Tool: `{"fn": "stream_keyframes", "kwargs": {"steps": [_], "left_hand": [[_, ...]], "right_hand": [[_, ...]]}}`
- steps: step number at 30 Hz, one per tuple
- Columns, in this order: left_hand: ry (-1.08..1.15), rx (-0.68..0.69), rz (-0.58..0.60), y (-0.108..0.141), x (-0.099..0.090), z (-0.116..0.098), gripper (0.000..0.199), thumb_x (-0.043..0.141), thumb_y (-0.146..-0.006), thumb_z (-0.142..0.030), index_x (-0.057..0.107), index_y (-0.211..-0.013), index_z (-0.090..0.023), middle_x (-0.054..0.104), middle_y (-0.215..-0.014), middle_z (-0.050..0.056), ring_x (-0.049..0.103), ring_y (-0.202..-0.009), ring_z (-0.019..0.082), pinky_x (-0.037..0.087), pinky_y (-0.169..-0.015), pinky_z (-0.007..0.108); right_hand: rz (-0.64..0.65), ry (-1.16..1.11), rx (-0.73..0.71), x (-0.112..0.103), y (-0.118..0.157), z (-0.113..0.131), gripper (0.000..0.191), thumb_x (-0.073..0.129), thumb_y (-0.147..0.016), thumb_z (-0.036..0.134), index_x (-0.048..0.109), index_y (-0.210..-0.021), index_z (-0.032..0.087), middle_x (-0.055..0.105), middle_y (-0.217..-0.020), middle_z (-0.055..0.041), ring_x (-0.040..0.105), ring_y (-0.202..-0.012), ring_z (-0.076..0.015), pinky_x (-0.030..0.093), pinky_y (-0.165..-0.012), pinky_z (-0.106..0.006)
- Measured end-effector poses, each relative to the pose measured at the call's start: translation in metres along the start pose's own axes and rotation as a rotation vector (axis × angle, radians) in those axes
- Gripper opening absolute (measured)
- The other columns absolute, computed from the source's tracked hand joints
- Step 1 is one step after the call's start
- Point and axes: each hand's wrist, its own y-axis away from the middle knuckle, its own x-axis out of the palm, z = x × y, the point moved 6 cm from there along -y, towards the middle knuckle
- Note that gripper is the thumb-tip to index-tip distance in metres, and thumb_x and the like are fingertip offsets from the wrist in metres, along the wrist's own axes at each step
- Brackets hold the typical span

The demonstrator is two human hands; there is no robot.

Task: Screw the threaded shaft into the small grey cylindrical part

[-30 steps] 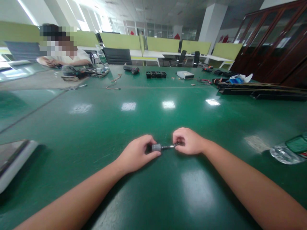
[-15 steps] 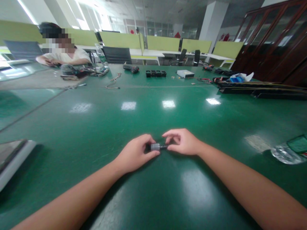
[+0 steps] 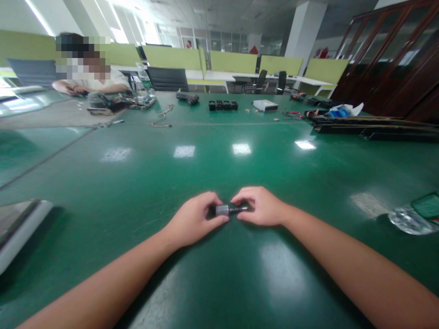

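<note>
A small cylindrical piece (image 3: 222, 210) lies level just above or on the green tabletop, between my two hands. Its left part is a grey barrel, and a black ridged section with a thin shiny end runs to the right. My left hand (image 3: 195, 219) has thumb and forefinger closed around the grey barrel. Curled about the black section are the thumb and fingers of my right hand (image 3: 262, 206), with the thin end reaching under the palm. Blur hides what kind of part it is.
The green table (image 3: 206, 164) spreads all around. A clear plastic bottle (image 3: 411, 221) lies at the right, and a flat pale-edged object (image 3: 24, 228) at the left. Along the back are a cable (image 3: 161, 121), a black block (image 3: 222, 105) and a white box (image 3: 265, 105). A person (image 3: 92, 77) sits far left.
My right hand has moved from the piece's right end slightly to the left, and its fingers now surround the black section. The left hand stays in place on the barrel.
</note>
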Motion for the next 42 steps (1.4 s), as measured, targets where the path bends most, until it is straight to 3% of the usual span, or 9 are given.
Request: {"fn": "stream_keyframes", "kwargs": {"steps": [13, 42], "left_hand": [[-0.001, 0.019, -0.003, -0.0005, 0.0010, 0.0001, 0.026, 0.070, -0.083, -0.045, 0.066, -0.092, -0.020, 0.058, -0.074, -0.002, 0.052, -0.066, 0.015, 0.039, -0.066, 0.027], [-0.006, 0.011, 0.004, -0.0005, -0.0005, -0.0014, 0.027, 0.069, -0.084, -0.046, 0.067, -0.092, -0.021, 0.062, -0.078, -0.001, 0.056, -0.069, 0.017, 0.042, -0.068, 0.028]], "right_hand": [[0.002, 0.173, -0.071, 0.0075, -0.0027, 0.0078, 0.016, 0.074, -0.079, 0.021, 0.073, -0.095, 0.020, 0.073, -0.091, -0.0011, 0.064, -0.083, -0.0166, 0.043, -0.082, -0.029], [0.006, 0.189, -0.113, 0.0077, -0.0024, 0.0076, 0.009, 0.072, -0.081, 0.020, 0.074, -0.089, 0.019, 0.071, -0.082, -0.0008, 0.063, -0.076, -0.0151, 0.043, -0.078, -0.028]]}}
